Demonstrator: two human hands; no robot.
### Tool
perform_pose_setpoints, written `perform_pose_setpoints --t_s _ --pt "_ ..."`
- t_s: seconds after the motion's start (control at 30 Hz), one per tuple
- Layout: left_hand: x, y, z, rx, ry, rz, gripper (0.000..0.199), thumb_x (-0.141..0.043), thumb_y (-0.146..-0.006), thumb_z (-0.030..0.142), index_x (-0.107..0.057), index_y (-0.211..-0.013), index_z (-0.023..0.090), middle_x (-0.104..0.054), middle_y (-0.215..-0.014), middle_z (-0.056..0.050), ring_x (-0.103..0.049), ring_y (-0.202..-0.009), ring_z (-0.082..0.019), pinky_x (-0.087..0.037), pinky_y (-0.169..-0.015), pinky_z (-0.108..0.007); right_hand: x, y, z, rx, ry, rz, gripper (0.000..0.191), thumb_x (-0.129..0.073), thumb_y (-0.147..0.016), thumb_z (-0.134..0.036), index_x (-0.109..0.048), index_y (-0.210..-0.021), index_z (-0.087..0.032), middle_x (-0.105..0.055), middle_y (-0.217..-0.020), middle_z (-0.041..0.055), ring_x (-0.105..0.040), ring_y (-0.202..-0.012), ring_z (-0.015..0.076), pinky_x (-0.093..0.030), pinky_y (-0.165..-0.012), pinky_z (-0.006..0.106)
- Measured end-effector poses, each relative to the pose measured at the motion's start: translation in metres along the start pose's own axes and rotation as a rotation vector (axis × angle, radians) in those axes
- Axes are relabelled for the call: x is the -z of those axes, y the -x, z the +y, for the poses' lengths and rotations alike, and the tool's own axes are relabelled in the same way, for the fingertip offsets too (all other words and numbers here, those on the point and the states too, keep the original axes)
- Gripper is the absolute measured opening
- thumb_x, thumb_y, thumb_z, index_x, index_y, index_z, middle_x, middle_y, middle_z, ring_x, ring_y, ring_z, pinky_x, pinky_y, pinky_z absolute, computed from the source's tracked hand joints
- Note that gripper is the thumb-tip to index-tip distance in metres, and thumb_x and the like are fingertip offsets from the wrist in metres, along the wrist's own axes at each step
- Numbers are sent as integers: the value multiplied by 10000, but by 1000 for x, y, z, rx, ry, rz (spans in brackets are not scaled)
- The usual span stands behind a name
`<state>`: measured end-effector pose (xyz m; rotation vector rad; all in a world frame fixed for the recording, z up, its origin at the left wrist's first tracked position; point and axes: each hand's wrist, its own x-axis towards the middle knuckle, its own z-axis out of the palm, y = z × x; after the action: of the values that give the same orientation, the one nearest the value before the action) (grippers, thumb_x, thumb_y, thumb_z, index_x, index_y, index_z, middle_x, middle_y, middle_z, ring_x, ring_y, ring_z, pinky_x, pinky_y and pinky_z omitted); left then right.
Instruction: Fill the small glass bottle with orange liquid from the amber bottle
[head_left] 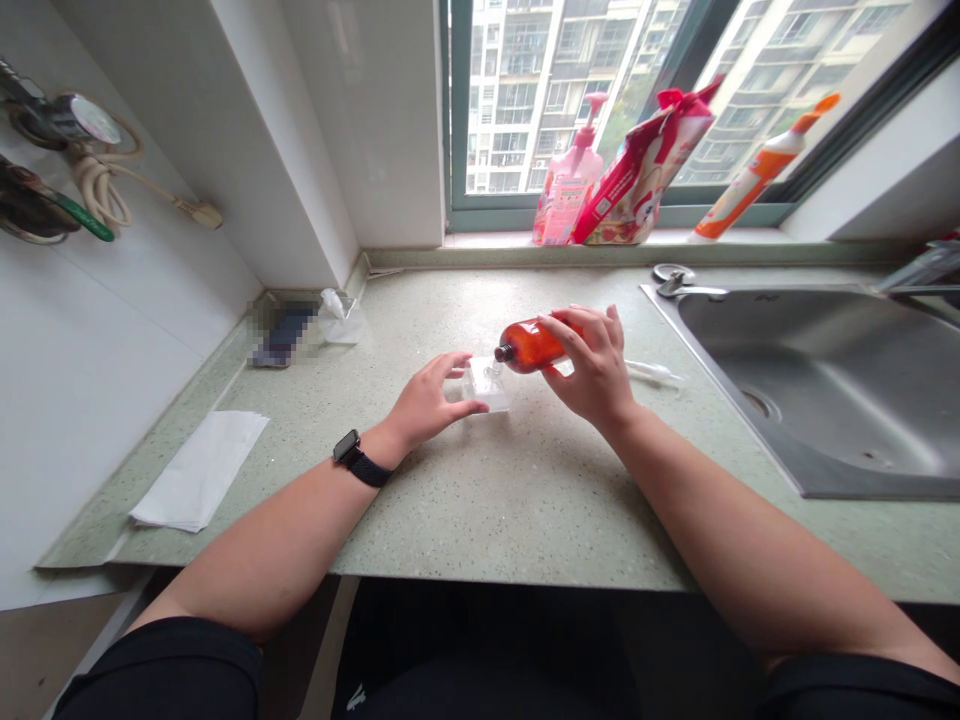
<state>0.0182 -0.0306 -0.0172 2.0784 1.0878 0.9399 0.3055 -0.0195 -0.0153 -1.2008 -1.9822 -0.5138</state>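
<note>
The orange bottle [536,345] was gripped by the right hand [592,365], thumb and fingers clamped around its body, and was tilted nearly flat, its dark neck held just above the clear container [489,392]. That container was steadied by the left hand [427,400], whose thumb and fingers were closed about 2 of its sides. Whether liquid was being let out could not be told. A spill was judged the main risk: if the bottle were tipped too fast, or its neck strayed past the container, the counter [450,510] could be wetted. The container, seemingly light, could also be shifted by a knock from the neck or a slack left grip. To the right of the container, a slender clear item [656,373] was laid, with the sink [840,400] farther right. White paper sheets [201,470] were placed to its left and nearer the body. Beyond it, on the window sill, 3 packages were stood: a pink pump bottle [568,190], a red pouch [645,170] and an orange-and-white bottle [754,180].
</note>
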Motion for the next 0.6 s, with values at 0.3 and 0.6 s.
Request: perform_pose_setpoints --t_s 0.3,0.6 --pt "0 0 1 8 10 -6 784 -939 -802 518 -574 -1434 232 -685 -1416 -150 -746 -1205 -321 -614 -1070 -557 1 0 0 0 10 -10 833 -723 -889 -182 -398 -1605 -458 -638 -1414 55 -600 -1379 355 -294 -1297 701" --pt "0 0 -1 -6 12 -19 769 -929 -809 528 -581 -1429 237 -672 -1441 -154 -739 -1226 -324 -612 -1072 -563 0 1 0 11 9 1 826 -724 -904 -183 -398 -1616 -449 -630 -1429 55 -599 -1375 341 -293 -1302 698"
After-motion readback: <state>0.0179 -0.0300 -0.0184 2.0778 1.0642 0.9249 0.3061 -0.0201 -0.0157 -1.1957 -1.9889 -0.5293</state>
